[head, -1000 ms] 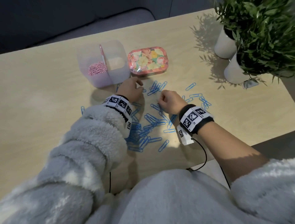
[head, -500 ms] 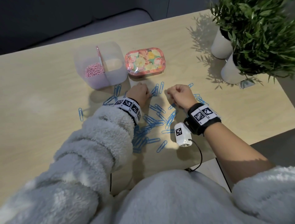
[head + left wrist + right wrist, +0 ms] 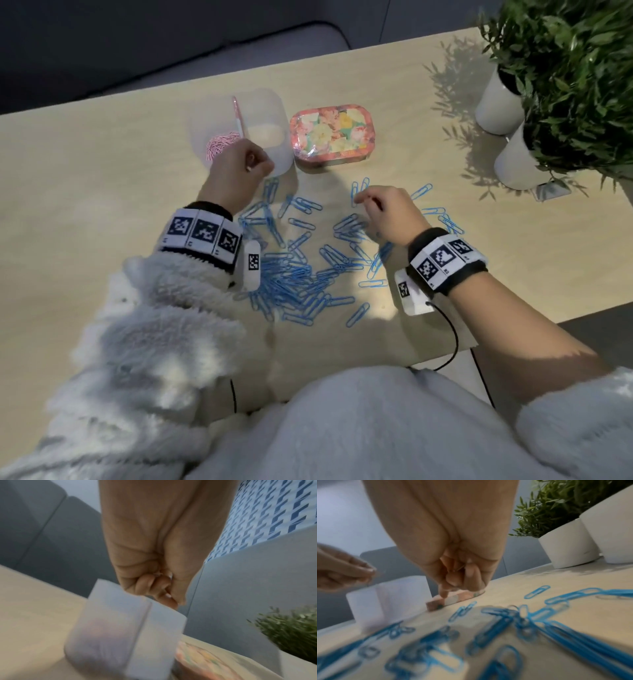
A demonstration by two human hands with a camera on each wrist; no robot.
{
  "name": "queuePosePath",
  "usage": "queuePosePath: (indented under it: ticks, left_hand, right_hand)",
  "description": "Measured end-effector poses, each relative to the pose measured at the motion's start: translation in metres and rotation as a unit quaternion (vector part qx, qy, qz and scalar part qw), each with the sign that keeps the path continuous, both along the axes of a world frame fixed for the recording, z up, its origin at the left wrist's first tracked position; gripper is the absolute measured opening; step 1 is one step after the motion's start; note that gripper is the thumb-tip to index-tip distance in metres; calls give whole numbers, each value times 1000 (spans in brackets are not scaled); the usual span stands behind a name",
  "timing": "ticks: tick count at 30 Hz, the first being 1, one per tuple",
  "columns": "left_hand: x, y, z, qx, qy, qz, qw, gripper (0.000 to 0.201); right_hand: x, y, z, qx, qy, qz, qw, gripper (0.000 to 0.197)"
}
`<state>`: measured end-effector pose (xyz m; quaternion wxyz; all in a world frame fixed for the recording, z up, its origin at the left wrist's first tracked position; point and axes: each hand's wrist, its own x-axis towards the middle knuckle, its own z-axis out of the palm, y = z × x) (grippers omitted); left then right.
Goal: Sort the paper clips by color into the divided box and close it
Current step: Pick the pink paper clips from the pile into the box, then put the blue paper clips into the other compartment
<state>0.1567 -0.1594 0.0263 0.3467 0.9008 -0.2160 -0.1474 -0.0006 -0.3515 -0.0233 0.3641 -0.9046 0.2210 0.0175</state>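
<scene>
A frosted divided box (image 3: 270, 113) stands open at the back of the table, with pink paper clips (image 3: 219, 145) in its left compartment. My left hand (image 3: 253, 164) hovers at the box's front wall, fingers curled tight, pinching what looks like a small pink clip. In the left wrist view the box (image 3: 120, 628) lies just under that hand (image 3: 161, 586). Several blue paper clips (image 3: 291, 277) lie scattered on the table. My right hand (image 3: 363, 200) is low over them, fingers curled, and in the right wrist view a thin pale wire shows inside that hand (image 3: 453, 586).
A floral lid (image 3: 330, 135) lies flat just right of the box. Two white plant pots (image 3: 496, 102) (image 3: 517, 164) with leafy plants stand at the far right. The table's front edge runs close behind my right wrist. A dark sofa lies beyond the table.
My left hand has lifted off the blue clips and moved up to the box. My right hand has stayed curled over the clips, shifting slightly.
</scene>
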Motion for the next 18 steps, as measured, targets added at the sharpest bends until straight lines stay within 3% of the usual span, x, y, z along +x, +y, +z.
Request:
queuePosePath:
  ticks: [2,5,11,15,18]
  left_hand:
    - [20,5,8,0,-52,60,997,19]
    - [47,7,11,44,-78,124,988,31]
    - [64,-3,7,143,-39,100,984,32]
    - [57,13,9,21,-32,98,994,37]
    - [26,42,11,-67,-66,130,987,34]
  right_hand:
    - [12,-3,11,14,-27,-33,999,26]
    - [36,1,29,20,-33,-16,999,24]
    - [83,33,59,34,-71,64,995,22]
    - [126,60,73,34,-93,98,990,28]
    - [162,86,77,68,-93,116,987,31]
